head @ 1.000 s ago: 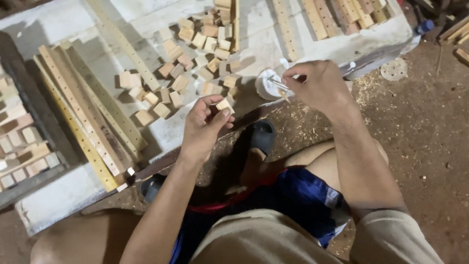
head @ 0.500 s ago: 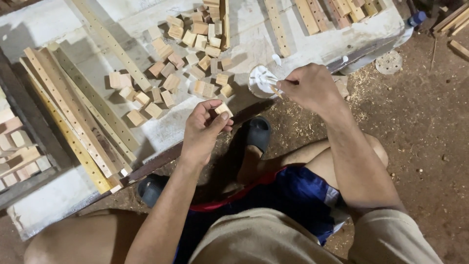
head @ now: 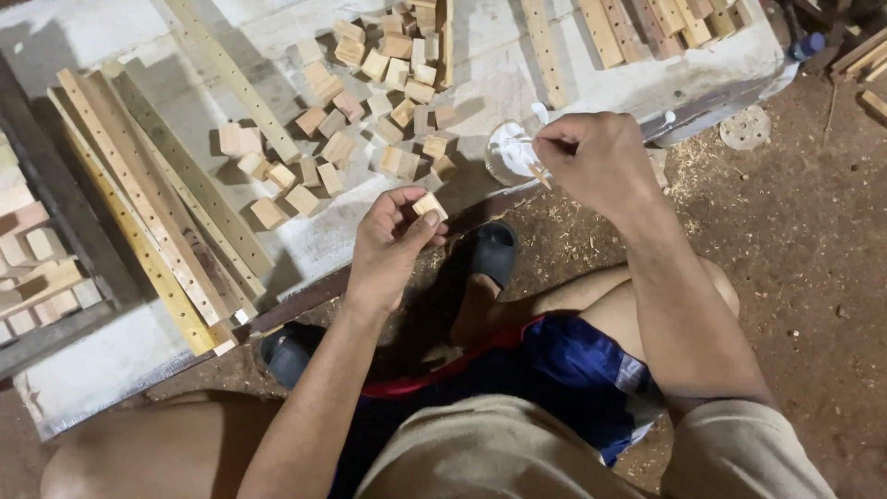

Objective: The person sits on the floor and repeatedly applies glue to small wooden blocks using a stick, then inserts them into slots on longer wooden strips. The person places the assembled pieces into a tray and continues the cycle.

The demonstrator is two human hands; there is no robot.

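My left hand (head: 393,242) pinches a small wooden block (head: 429,205) between thumb and fingers, just over the front edge of the low white board (head: 120,356). My right hand (head: 596,159) grips a thin wooden stick (head: 537,173), its tip pointing down and left beside a small white dish (head: 511,150) at the board's edge. A loose heap of similar wooden blocks (head: 370,102) lies on the board beyond both hands.
Long wooden strips with rows of holes (head: 152,208) lie at the left of the board, more strips (head: 601,32) at the far right. A tray of blocks (head: 37,268) sits at the left edge. My feet in dark sandals (head: 490,249) rest on sawdust-covered ground.
My right hand has drawn the stick back from the white dish toward the block. My left hand has kept holding the block in nearly the same place.
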